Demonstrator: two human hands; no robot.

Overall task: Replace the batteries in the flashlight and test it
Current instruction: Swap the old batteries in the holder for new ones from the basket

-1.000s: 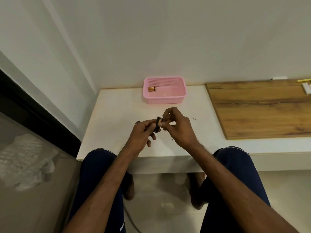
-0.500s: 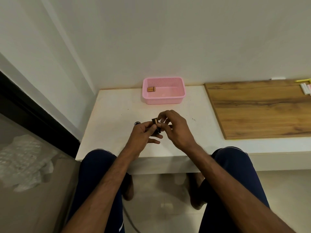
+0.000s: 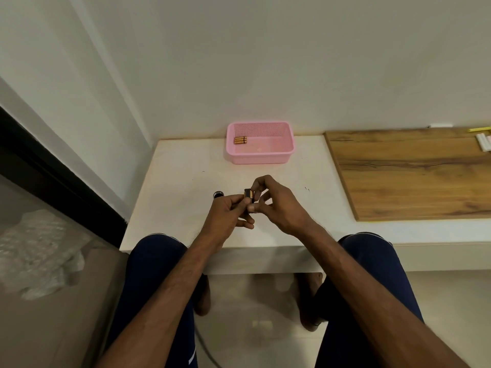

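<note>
Over the middle of the white table [image 3: 180, 181] my two hands meet around a small black battery holder [image 3: 250, 200] with a copper-coloured battery [image 3: 248, 193] showing in its upper end. My left hand [image 3: 228, 216] grips the holder's lower part from the left. My right hand [image 3: 279, 205] pinches its upper end with fingertips above and thumb below. A black cylindrical flashlight part [image 3: 219, 194] shows just behind my left hand; most of it is hidden. Spare copper batteries [image 3: 240, 140] lie in the back-left corner of a pink basket [image 3: 260, 158].
The pink basket stands at the table's back against the wall. A wooden board [image 3: 411, 176] covers the table's right part, with white and yellow sticks [image 3: 482, 142] at its far corner. My knees sit under the table's front edge. Crumpled plastic wrap [image 3: 39, 251] lies at left.
The holder has been turned between my fingers, so the copper battery end now faces up. Both hands stay in about the same spot over the table.
</note>
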